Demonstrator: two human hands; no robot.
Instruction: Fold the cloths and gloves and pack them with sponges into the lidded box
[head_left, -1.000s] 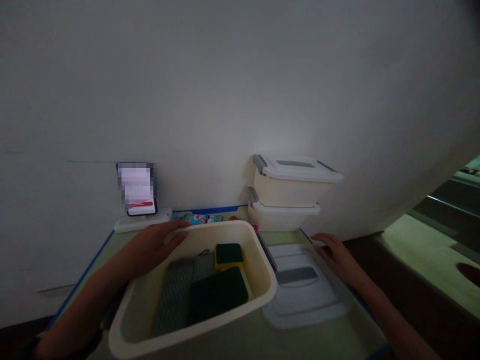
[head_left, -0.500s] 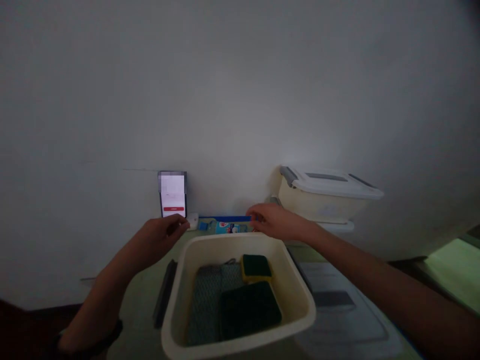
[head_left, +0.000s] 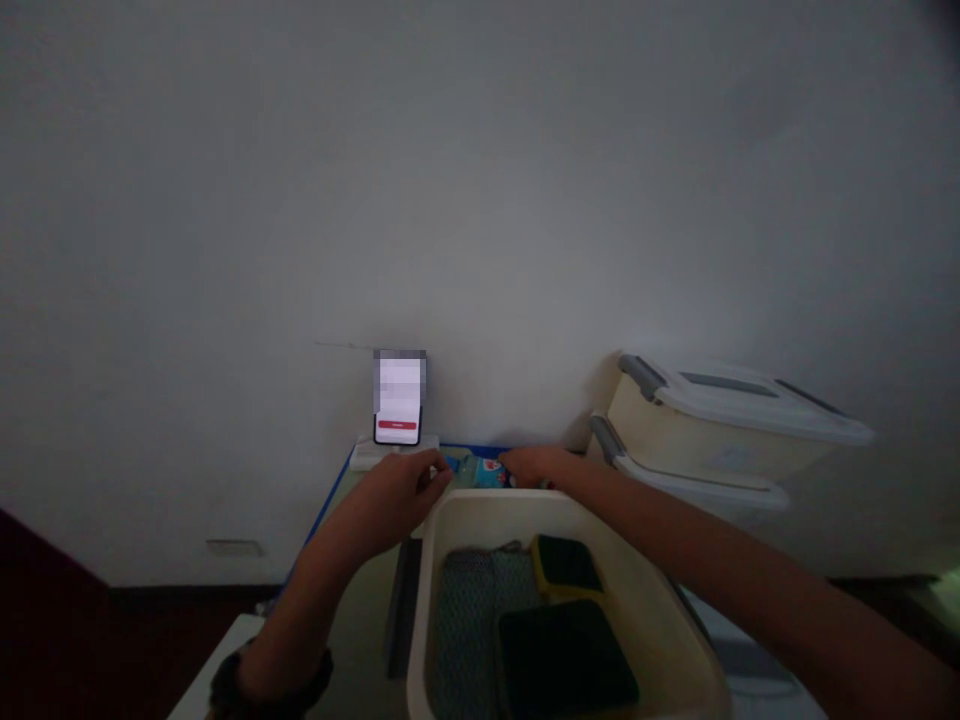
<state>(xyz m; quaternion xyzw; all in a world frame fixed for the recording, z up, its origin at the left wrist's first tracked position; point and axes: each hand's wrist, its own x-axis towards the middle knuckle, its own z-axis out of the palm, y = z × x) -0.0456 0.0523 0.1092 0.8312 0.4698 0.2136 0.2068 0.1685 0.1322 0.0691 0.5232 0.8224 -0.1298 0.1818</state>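
My left hand (head_left: pixel 401 490) and my right hand (head_left: pixel 536 466) both reach behind a cream plastic tub (head_left: pixel 480 520) and meet on a blue printed packet (head_left: pixel 480 470) that lies by the wall. Each hand's fingers curl at one end of the packet; the light is dim and the exact grip is hard to see. Inside the tub lie a grey woven cloth (head_left: pixel 465 620), a yellow sponge with a green top (head_left: pixel 564 563) and a dark pad (head_left: pixel 566 660).
A phone with a lit screen (head_left: pixel 399 398) leans on the white wall on a white stand (head_left: pixel 375 455). Two lidded cream boxes (head_left: pixel 720 420) are stacked at the right. A lid (head_left: pixel 757 670) lies beside the tub. Blue tape edges the table.
My right hand left the lid at the right and came across to the packet behind the tub. My left hand moved off the tub's rim to the packet. The view swung left.
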